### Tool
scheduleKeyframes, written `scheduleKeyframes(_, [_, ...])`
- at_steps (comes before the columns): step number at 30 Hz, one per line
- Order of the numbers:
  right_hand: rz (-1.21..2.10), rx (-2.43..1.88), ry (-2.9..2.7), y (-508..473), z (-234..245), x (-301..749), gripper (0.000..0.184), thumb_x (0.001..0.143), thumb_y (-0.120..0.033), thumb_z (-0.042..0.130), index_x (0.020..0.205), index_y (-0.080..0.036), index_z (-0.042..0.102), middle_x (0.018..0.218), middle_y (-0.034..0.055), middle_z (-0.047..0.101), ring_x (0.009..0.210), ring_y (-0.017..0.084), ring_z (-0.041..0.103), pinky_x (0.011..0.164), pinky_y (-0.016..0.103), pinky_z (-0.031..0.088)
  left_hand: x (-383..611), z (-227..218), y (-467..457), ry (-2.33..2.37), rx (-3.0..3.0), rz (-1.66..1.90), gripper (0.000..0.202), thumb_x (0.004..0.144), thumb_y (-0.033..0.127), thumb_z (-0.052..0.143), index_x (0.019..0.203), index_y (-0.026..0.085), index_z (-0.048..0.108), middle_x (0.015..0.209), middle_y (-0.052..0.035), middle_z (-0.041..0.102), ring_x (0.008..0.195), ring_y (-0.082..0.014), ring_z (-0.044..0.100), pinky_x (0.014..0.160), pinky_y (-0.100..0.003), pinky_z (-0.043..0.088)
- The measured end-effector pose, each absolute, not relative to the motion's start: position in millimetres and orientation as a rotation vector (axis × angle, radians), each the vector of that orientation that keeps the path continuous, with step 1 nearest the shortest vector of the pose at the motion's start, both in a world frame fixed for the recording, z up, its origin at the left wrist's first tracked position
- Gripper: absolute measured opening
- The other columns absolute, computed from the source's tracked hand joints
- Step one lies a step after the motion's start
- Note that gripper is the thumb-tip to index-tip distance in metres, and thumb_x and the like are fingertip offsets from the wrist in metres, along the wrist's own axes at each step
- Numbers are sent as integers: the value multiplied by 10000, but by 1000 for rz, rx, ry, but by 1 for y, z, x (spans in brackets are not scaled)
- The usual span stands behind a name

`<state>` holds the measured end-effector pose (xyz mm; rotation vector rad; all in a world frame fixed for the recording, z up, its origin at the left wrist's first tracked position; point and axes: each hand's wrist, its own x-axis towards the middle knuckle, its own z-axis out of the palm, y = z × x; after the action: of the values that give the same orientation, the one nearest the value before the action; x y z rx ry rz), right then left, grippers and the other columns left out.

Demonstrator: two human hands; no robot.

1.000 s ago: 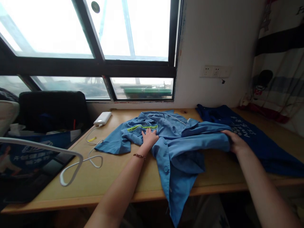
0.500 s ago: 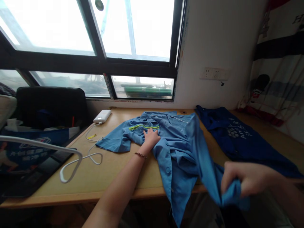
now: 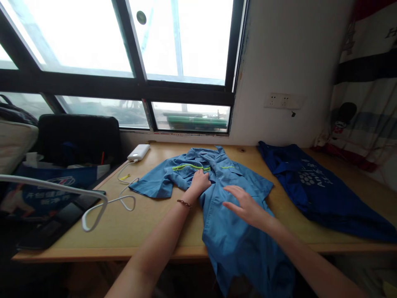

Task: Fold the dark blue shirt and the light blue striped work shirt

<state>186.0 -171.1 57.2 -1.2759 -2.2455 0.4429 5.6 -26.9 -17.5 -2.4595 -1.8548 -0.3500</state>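
Observation:
A light blue work shirt (image 3: 238,231) with yellow-green strips at the chest pockets lies front up on the wooden table, its lower part hanging over the near edge. On its chest, below the left-hand strip, my left hand (image 3: 201,183) is closed with bent fingers on the cloth by the front opening; the fingertips are partly hidden. My right hand (image 3: 246,206) is over the right half of the shirt, fingers stretched and thumb apart, with nothing held. Whether it touches the cloth I cannot tell.
A folded dark blue garment (image 3: 325,186) with white print lies to the right on the table (image 3: 149,231). A white power bank (image 3: 139,152) with a looping white cable (image 3: 107,200) is at the left. Behind are a window and a wall socket (image 3: 283,101); a black chair (image 3: 79,136) stands left.
My right hand has let go of the bunched shirt part at the near right and moved left over the chest. The shirt's right half now lies spread out. My left hand's fingers have curled in.

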Motion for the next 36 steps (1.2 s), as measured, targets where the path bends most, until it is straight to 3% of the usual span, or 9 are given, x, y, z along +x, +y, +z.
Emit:
scheduleKeyframes(3, [215, -1518, -2260, -132, 13, 170, 520, 831, -475, 379, 1293, -236, 359, 1351, 68, 334, 1240, 288, 224, 986, 497, 204, 7, -16, -30, -1925, -2393, -337, 325, 716, 273, 457, 993, 174, 595, 1077, -132, 505, 1035, -263, 442, 874, -364, 323])
scheduleKeyframes(7, [160, -1621, -2443, -119, -14, 181, 478, 830, -518, 337, 1264, -324, 384, 1361, -6, 327, 1250, 319, 169, 969, 558, 139, 8, -13, -33, -2111, -2242, -314, 383, 745, 333, 425, 1068, 160, 538, 1107, -164, 489, 1038, -287, 436, 849, -414, 318])
scheduleKeyframes(14, [163, -1516, -2552, -174, 9, 222, 259, 819, -273, 403, 968, -278, 614, 1223, -13, 496, 1133, 254, 382, 904, 404, 300, 29, -13, -50, -2093, -2198, -351, 421, 778, 407, 378, 958, 84, 580, 990, -228, 528, 924, -326, 490, 758, -453, 330])
scheduleKeyframes(19, [395, -1560, -2607, -178, 44, 231, 263, 741, -453, 514, 746, -247, 677, 833, 38, 659, 812, 223, 573, 756, 328, 392, 63, -14, -78, -1796, -2449, -367, 392, 782, 380, 394, 883, 63, 601, 905, -232, 555, 898, -326, 503, 738, -429, 338])
scheduleKeyframes(21, [398, -1550, -2459, -151, 43, 224, 314, 802, -436, 430, 877, -244, 666, 895, 48, 653, 865, 206, 568, 775, 297, 395, 71, -11, -85, -1765, -2481, -343, 358, 775, 325, 414, 916, 51, 595, 909, -237, 560, 884, -322, 516, 721, -421, 351])
scheduleKeyframes(23, [274, -1606, -2246, -115, 28, 214, 390, 862, -387, 313, 1098, -218, 574, 1110, 74, 575, 1037, 206, 492, 870, 310, 354, 75, -6, -89, -1791, -2483, -289, 332, 770, 261, 417, 940, 38, 594, 903, -241, 568, 870, -322, 530, 708, -427, 363])
scheduleKeyframes(29, [147, -2203, -2020, -19, -24, 212, 474, 867, -451, 240, 1300, -282, 334, 1388, 43, 263, 1247, 327, 193, 929, 593, 152, 69, 9, -85, -2017, -2461, -50, 265, 718, 111, 424, 845, 48, 648, 811, -229, 599, 813, -314, 565, 662, -434, 388])
scheduleKeyframes(32, [66, -2190, -2022, -1, -27, 224, 468, 866, -433, 262, 1291, -260, 353, 1373, 46, 294, 1233, 302, 220, 960, 528, 161, 62, 8, -81, -2022, -2409, -132, 252, 738, 144, 434, 815, 51, 655, 795, -223, 597, 799, -301, 560, 664, -429, 390])
scheduleKeyframes(36, [-143, -2065, -1945, -9, -25, 223, 452, 829, -346, 379, 1241, -163, 409, 1263, 114, 417, 1165, 254, 322, 948, 363, 253, 52, -1, -71, -1816, -2374, -462, 407, 804, 380, 405, 747, 67, 658, 843, -210, 578, 893, -303, 502, 721, -424, 386])
